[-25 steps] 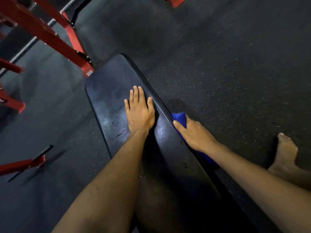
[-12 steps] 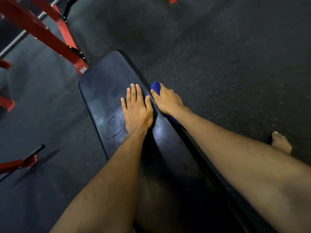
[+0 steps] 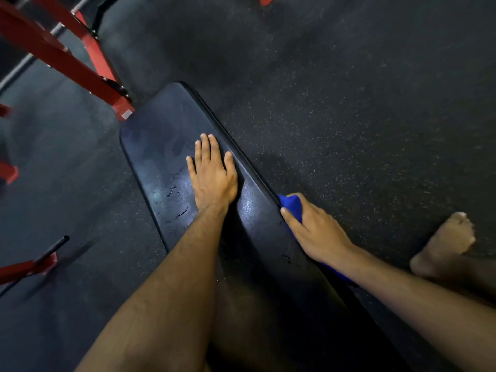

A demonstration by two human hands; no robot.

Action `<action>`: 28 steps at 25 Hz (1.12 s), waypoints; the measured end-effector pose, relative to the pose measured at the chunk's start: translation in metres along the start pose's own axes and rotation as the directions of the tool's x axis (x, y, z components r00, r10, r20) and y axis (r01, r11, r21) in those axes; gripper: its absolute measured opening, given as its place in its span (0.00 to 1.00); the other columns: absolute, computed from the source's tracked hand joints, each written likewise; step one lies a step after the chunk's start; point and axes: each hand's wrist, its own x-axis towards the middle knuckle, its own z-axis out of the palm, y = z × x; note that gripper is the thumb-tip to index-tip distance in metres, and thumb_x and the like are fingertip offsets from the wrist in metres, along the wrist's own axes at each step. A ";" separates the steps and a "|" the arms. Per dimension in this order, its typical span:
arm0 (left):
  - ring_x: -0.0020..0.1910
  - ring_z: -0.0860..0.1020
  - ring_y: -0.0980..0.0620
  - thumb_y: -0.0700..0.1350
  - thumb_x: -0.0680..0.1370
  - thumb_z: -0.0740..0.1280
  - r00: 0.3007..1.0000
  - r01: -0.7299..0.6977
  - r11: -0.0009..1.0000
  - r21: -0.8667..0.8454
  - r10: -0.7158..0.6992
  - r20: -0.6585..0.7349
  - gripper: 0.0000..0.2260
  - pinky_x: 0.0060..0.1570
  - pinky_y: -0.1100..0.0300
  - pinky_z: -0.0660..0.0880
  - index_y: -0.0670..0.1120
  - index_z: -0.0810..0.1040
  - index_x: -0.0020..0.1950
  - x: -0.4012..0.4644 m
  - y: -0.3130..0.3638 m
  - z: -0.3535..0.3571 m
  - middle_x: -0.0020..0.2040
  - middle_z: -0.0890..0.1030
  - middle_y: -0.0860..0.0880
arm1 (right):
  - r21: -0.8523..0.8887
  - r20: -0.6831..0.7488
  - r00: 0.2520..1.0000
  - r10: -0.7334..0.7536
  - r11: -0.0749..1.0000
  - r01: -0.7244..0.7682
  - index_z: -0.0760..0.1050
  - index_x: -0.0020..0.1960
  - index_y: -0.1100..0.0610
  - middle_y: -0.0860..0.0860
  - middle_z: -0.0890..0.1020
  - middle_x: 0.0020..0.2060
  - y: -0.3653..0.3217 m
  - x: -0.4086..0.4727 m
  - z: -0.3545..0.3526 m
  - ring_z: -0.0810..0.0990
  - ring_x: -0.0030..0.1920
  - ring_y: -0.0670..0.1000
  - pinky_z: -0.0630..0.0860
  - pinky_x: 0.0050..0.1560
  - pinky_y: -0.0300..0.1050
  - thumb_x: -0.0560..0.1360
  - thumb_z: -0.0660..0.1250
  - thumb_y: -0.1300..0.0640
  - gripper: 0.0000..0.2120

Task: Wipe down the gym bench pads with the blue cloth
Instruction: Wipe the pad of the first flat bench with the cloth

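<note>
Now the right hand [image 3: 316, 232] clutches the cloth [image 3: 292, 205] on the pad's [image 3: 161, 146] side edge.
Left hand [image 3: 213, 174] flat, fingers straight; cloth could slide off that rim, missing the top.

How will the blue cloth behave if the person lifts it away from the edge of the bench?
The blue cloth is probably floppy: it bunches under the right hand and follows the side of the bench pad. It likely hangs limp when lifted. It looks light, since a part trails below the wrist without support.
</note>
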 end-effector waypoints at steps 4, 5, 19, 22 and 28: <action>0.83 0.45 0.54 0.55 0.87 0.48 1.000 0.003 1.000 0.002 -0.003 -0.022 0.27 0.81 0.49 0.39 0.48 0.50 0.84 0.003 -0.002 0.003 0.85 0.49 0.50 | -0.010 -0.040 0.999 0.007 1.000 -0.007 0.69 0.64 0.53 0.56 0.80 0.59 -0.028 0.062 0.009 0.79 0.57 0.63 0.75 0.55 0.55 0.82 0.54 0.42 0.18; 0.83 0.45 0.53 0.55 0.87 0.48 1.000 0.003 1.000 0.007 -0.003 -0.024 0.27 0.81 0.49 0.39 0.48 0.50 0.84 0.002 -0.002 0.005 0.85 0.49 0.50 | -0.013 -0.021 1.000 0.013 1.000 -0.013 0.69 0.65 0.53 0.57 0.80 0.60 -0.035 0.077 0.009 0.78 0.58 0.63 0.75 0.56 0.55 0.82 0.54 0.42 0.18; 0.83 0.44 0.53 0.57 0.87 0.46 0.996 0.073 0.996 -0.057 -0.070 0.058 0.27 0.81 0.46 0.39 0.49 0.48 0.84 -0.174 0.057 0.000 0.85 0.47 0.50 | -0.016 0.075 0.996 0.044 0.999 -0.043 0.66 0.67 0.53 0.57 0.77 0.63 0.034 -0.104 -0.016 0.76 0.63 0.60 0.72 0.61 0.53 0.82 0.54 0.41 0.21; 0.83 0.43 0.53 0.56 0.87 0.46 0.997 0.072 0.997 -0.002 -0.072 0.016 0.27 0.80 0.48 0.37 0.50 0.48 0.84 -0.161 0.056 0.007 0.85 0.47 0.51 | 0.007 0.050 0.994 0.102 0.995 -0.103 0.65 0.71 0.56 0.59 0.76 0.65 0.023 -0.069 -0.011 0.75 0.65 0.62 0.70 0.61 0.53 0.83 0.52 0.42 0.23; 0.83 0.44 0.54 0.56 0.86 0.47 0.997 0.074 0.997 -0.024 -0.074 0.001 0.27 0.79 0.49 0.37 0.50 0.49 0.84 -0.162 0.054 0.010 0.85 0.48 0.52 | 0.027 0.051 0.992 0.116 0.993 -0.117 0.64 0.73 0.54 0.60 0.76 0.66 -0.012 -0.003 -0.005 0.75 0.65 0.64 0.70 0.62 0.56 0.83 0.51 0.40 0.25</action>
